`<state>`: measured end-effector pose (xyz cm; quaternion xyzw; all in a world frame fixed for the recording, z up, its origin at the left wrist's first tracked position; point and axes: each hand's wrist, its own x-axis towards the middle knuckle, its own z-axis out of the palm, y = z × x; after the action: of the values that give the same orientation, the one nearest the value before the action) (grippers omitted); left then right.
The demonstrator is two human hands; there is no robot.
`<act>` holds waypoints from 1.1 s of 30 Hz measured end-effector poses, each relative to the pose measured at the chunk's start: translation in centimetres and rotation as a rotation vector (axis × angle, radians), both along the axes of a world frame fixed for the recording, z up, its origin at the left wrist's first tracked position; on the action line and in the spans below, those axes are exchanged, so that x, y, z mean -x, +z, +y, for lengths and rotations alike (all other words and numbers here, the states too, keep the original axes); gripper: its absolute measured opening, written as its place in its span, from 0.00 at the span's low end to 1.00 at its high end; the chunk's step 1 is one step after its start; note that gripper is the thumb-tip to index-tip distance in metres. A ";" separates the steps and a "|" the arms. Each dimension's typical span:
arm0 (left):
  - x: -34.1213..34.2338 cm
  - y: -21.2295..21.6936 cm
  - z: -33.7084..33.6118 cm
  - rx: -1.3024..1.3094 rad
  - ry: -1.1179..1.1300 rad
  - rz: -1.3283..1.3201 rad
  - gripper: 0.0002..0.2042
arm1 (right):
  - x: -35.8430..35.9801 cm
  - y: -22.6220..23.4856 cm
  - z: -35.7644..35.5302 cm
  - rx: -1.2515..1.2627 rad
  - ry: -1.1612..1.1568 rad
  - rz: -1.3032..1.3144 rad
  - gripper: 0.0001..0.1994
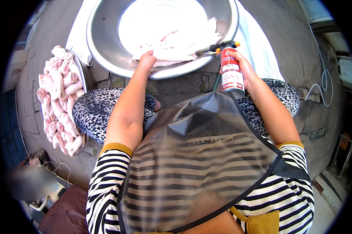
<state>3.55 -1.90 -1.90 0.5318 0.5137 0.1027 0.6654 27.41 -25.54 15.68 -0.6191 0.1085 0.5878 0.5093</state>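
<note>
We see the right hand clenched around a red gas canister with a torch head, at three o'clock of the wide metal basin; its long axis stands near upright, the nozzle pointing toward nine o'clock over the pale meat pieces. The left hand presses fingertips on that meat, grasping nothing we can confirm. We judge it best to keep those fingers clear of the nozzle line.

one head-worn fisheye view, steeply downward, close over lap and metal basin
</note>
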 end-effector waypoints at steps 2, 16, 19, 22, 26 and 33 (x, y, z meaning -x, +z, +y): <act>0.1 -0.7 0.3 -0.003 -0.020 -0.007 0.31 | 0.1 0.3 -0.1 -0.009 0.007 -0.005 0.20; -2.8 2.6 -1.4 -0.701 -0.659 0.751 0.25 | -0.6 0.9 0.0 -0.134 -0.217 -0.023 0.22; -3.1 2.0 -1.3 -0.776 -0.737 0.779 0.24 | -0.9 0.1 0.4 -0.260 -0.261 -0.012 0.23; -2.2 3.4 -0.8 -0.958 -0.835 0.660 0.23 | -1.2 0.3 1.0 -0.354 -0.256 -0.030 0.23; -0.4 7.0 -0.2 -0.669 -0.878 0.226 0.24 | -1.9 0.2 1.8 -0.500 -0.203 -0.221 0.27; 4.2 13.3 6.0 -0.312 -0.659 0.388 0.28 | -0.4 5.2 2.3 -0.671 -0.234 -0.282 0.27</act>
<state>-0.64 4.07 11.38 0.7717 0.4101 -0.1413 0.4652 27.80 -23.23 20.87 -0.4760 -0.0912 0.4376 0.7574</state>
